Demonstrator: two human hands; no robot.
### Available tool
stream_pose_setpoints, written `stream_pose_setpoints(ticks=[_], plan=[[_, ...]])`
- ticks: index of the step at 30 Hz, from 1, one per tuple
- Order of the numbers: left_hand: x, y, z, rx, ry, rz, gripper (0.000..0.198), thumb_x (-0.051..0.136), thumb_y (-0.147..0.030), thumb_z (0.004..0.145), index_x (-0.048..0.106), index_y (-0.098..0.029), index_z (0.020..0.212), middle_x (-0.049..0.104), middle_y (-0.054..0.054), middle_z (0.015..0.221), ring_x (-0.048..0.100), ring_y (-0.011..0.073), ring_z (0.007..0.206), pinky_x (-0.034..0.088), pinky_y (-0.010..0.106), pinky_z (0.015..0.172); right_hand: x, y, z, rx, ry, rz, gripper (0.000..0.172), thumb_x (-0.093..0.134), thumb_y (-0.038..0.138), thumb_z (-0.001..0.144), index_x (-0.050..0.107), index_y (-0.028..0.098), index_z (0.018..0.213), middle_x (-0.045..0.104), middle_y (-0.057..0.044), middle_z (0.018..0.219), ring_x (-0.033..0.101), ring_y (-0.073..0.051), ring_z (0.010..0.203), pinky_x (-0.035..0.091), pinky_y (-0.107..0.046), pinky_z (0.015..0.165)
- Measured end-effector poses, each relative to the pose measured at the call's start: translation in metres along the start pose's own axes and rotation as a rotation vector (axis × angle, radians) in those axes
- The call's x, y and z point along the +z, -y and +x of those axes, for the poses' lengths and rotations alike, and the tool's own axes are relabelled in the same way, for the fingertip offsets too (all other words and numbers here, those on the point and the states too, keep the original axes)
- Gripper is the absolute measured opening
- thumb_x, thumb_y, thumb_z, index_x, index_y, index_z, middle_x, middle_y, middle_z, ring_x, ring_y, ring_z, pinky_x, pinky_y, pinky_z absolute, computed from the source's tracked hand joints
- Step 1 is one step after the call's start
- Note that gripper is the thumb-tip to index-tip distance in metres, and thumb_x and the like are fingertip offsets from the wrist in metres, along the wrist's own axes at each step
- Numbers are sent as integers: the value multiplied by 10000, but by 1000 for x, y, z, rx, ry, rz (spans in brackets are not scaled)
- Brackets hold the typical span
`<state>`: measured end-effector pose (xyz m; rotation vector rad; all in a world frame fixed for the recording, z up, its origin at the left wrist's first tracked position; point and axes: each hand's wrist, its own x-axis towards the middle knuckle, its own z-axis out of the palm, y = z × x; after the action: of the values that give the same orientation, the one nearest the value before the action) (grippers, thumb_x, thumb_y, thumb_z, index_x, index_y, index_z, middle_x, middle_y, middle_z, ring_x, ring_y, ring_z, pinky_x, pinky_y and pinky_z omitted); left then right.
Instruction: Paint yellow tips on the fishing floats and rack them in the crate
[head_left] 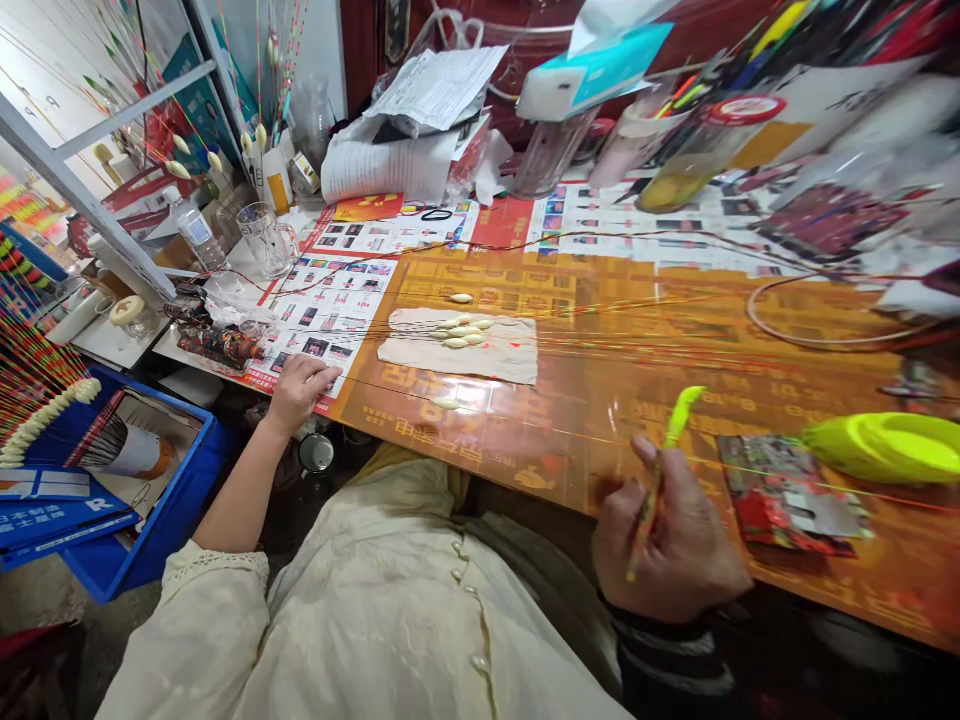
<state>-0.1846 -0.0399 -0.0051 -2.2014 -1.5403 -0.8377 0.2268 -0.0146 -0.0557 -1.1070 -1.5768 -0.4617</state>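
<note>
At the table's near left edge, my left hand (298, 390) pinches the thin dark stem of a fishing float (448, 404). The float's pale body is over the orange tabletop, and its thin tip runs right toward my other hand. My right hand (671, 540) grips a paintbrush (679, 420), bristles up and loaded with bright yellow-green paint. Right of that hand lies a paint-smeared block (787, 495), beside a tilted yellow-green paint container (885, 447). Several more floats (461, 330) rest on a pale cloth (506, 360) in the middle.
A blue crate (202, 440) stands on the left with floats and a box. Along the back are a glass mug (266, 240), stacked papers (405, 150), a tissue pack (592, 75) and jars (690, 150). A looped cable (757, 310) lies at the right.
</note>
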Motion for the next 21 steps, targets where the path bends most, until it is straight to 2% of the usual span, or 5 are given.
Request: stream_pose_setpoints(ticks=[9,15,21], plan=[[-1,1,1,-26,30,-9,356,381,-261,1030,718,-276,1143,678,78,963,568,202,945,443,384,888,-1,1,0,-6,-7,52,587,587,148,852,531,188,1435,760,-103,1103,759,-236,941,635,-315,823],[-1,2,1,-7,20,2,362,373,-248,1031,715,-269,1147,679,80,968,564,201,959,442,380,886,0,-3,-8,33,27,12,533,541,212,875,539,153,1405,762,-122,1084,758,-238,946,627,-315,828],[-2,1,0,-19,30,-20,348,392,-261,1029,718,-280,1149,675,79,950,572,204,940,444,389,892,1,-4,-8,7,-27,28,563,568,168,843,549,180,1405,768,-93,1074,761,-229,928,631,-312,836]])
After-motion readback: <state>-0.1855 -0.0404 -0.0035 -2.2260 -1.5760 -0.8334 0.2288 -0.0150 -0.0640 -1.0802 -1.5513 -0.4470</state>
